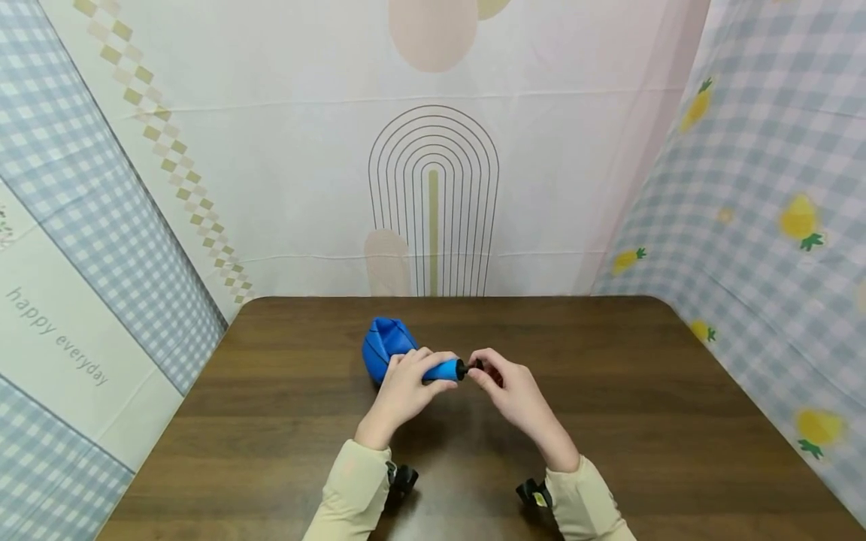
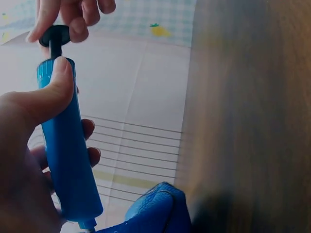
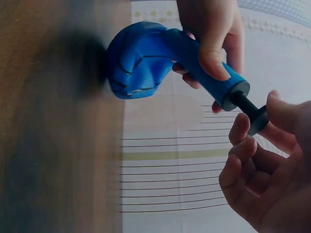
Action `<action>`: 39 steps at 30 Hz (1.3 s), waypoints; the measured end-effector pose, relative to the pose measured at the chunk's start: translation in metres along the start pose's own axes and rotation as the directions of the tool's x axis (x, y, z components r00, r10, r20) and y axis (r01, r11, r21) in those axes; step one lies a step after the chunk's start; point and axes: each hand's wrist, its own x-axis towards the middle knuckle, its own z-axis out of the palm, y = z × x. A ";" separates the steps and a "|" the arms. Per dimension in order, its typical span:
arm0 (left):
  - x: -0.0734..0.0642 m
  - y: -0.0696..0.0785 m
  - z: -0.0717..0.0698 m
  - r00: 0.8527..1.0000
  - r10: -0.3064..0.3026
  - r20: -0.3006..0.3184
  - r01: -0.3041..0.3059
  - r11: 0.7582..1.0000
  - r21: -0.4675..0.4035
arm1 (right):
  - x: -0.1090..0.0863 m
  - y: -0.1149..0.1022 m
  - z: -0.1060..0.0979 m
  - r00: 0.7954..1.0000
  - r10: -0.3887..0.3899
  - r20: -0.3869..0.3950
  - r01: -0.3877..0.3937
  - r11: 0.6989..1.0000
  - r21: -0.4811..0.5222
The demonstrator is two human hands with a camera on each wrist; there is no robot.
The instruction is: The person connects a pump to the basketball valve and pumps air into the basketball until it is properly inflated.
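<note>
Over the table (image 1: pixel 271 451), at the frame's lower middle, we see a creased blue ball (image 1: pixel 386 346) and, right of it, a blue pump (image 1: pixel 443 370) lying sideways; the left hand (image 1: pixel 408 379) grips the pump, while the right hand (image 1: pixel 512 389), nearer its handle (image 3: pixel 260 121), pinches that. Our left wrist view shows the nozzle (image 2: pixel 87 224) near the ball, hidden in the head view.

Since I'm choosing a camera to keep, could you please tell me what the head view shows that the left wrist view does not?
Only the head view shows the pale sleeves and "happy everyday" lettering. Only the left wrist view shows the narrow tip of the blue pump. Both share that pump, the blue ball, the left hand and the right hand.
</note>
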 end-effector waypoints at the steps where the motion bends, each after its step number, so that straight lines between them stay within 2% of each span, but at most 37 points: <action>1: 0.000 -0.001 -0.001 1.000 -0.007 0.001 0.007 1.000 -0.010 | 0.000 -0.001 -0.002 1.000 0.005 0.001 -0.005 1.000 0.003; 5: 0.001 -0.007 -0.009 0.999 -0.047 -0.004 0.046 0.998 -0.047 | -0.001 -0.005 -0.016 0.999 0.029 -0.031 -0.029 1.000 0.000; 10: 0.000 -0.013 -0.018 0.992 -0.108 -0.066 0.102 0.991 -0.089 | -0.006 -0.004 -0.039 0.995 0.033 -0.090 -0.035 0.999 -0.014; 15: 0.001 -0.012 -0.018 0.991 -0.102 -0.087 0.092 0.989 -0.115 | -0.010 -0.006 -0.054 0.995 0.030 -0.095 -0.032 0.999 -0.022; 24: 0.002 -0.006 -0.015 0.995 -0.084 -0.053 0.077 0.989 -0.125 | -0.012 -0.002 -0.062 0.996 0.037 -0.081 -0.039 0.999 -0.028; 30: 0.000 -0.009 -0.018 0.996 -0.090 -0.023 0.086 0.989 -0.119 | -0.010 0.000 -0.058 0.998 0.033 -0.054 -0.035 0.998 -0.046; 39: 0.001 -0.010 -0.018 0.996 -0.090 0.000 0.089 0.992 -0.084 | -0.010 0.004 -0.054 0.997 0.045 -0.069 -0.049 0.997 -0.060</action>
